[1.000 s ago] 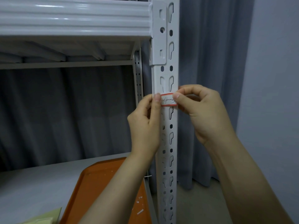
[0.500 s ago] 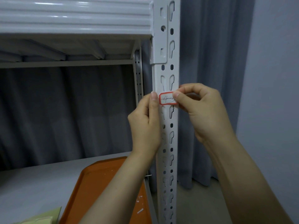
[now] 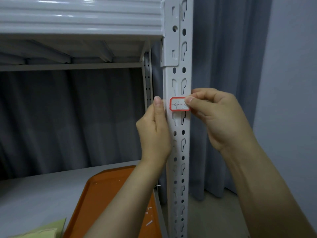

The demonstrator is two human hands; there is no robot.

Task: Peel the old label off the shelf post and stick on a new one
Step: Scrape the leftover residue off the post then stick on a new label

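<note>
label [image 3: 178, 104] red-bordered, reads "4-3" | right grip [image 3: 217, 117] pinches it | left grip [image 3: 154, 133] flat against post [image 3: 178, 152]

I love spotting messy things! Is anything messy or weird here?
Yes. Small white scraps lie scattered on the orange plastic tray, like peeled bits. The writing on the red-bordered white label looks crossed out.

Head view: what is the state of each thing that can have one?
post, upright.
label, on the post's front, right end pinched.
right hand, pinches the label.
left hand, touches the post's left edge, apart from the label.
orange tray, lying on the lower shelf, white scraps in it.
</note>
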